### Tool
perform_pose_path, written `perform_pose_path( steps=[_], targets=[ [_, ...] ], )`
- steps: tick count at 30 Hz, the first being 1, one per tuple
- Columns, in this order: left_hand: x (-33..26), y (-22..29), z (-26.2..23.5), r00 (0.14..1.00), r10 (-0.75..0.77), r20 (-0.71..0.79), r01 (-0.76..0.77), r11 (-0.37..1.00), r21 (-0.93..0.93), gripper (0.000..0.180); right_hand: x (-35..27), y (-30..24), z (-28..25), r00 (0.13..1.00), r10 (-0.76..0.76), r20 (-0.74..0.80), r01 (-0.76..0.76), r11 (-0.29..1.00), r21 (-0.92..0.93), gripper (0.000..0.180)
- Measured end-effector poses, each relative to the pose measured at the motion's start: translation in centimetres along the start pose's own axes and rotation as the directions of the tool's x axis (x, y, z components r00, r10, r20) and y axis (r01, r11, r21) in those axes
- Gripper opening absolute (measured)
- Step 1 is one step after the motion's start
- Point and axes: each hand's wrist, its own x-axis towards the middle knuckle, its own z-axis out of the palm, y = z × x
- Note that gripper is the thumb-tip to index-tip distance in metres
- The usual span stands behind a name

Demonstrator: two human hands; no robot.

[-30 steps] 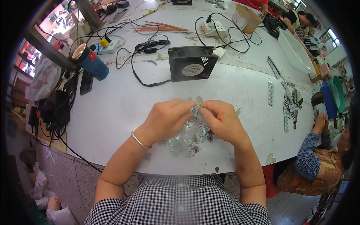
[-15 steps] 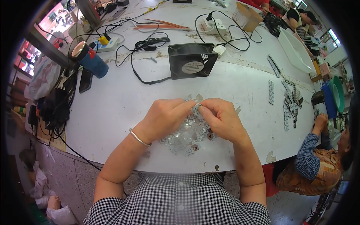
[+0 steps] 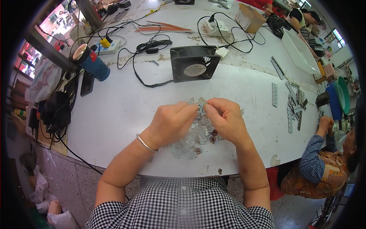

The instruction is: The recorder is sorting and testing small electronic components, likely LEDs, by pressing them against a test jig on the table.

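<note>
We look down on a white, scuffed table with a curved front edge. Our left hand and right hand meet just above the table, fingertips pinched together on a small clear plastic piece held between them. The piece is glossy and see-through; its exact shape is too small to tell. Our left wrist wears a thin silver bangle.

Directly beneath the grip and a little toward us lies a loose heap of clear plastic pieces, shiny and crinkled, touching the table. A few small dark round parts sit among them, under the right hand.

Beyond the grip, away from us, stands a square black fan with a round pale label at its hub, and a black cable coils beside it. Far off to the left of the grip stands a blue cylinder-shaped cup with a pale top. To the right of the grip lie flat grey strips, scattered in a loose group. Further right and beyond is a long white tray, shallow, its contents not visible. A brown cardboard box stands open at the far side; what it holds we cannot tell.

At the right edge, another person in a blue checked sleeve sits with hands at the table's rim.
</note>
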Motion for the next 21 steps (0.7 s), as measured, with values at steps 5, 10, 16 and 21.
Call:
perform_pose_path(
  steps=[5, 10, 16, 21],
  targets=[
    [0.1, 0.7, -0.2, 0.995, -0.094, 0.035, 0.096, 0.994, -0.052, 0.014, 0.1, 0.0, -0.5, 0.999, 0.029, -0.037, -0.027, 0.998, 0.048, 0.015],
    [-0.4, 0.3, 0.3, 0.963, -0.232, 0.137, 0.257, 0.945, -0.203, 0.016, -0.1, 0.6, -1.2, 0.970, -0.189, 0.150, 0.214, 0.961, -0.177, 0.016],
    [0.8, 0.3, -0.8, 0.972, -0.115, 0.206, 0.176, 0.935, -0.307, 0.052, 0.0, 0.1, -1.4, 0.987, -0.158, -0.025, 0.157, 0.987, -0.042, 0.014],
    [0.8, 0.2, -1.6, 0.943, -0.061, 0.326, 0.208, 0.873, -0.440, 0.069, -0.3, -0.8, 0.2, 0.987, -0.137, 0.088, 0.139, 0.990, -0.018, 0.011]
  ],
)
